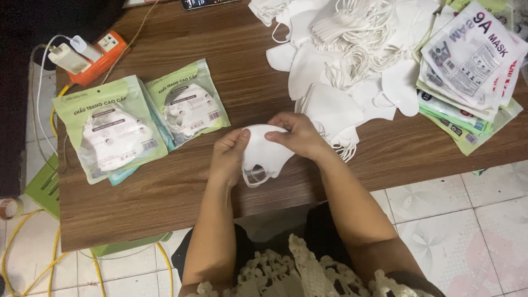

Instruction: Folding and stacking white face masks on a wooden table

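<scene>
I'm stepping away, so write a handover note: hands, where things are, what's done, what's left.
Left hand and right hand both grip one white mask above the table.
Loose masks are piled at the far right, with empty pouches stacked beside them.
Done: two green filled pouches lie at left.
Left: the held mask is unbagged, and the pile remains.

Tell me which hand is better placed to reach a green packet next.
Left, probably. The left hand pinches the white mask on the side nearest the green packets. The right hand grips its far edge, beside the loose mask pile.
</scene>
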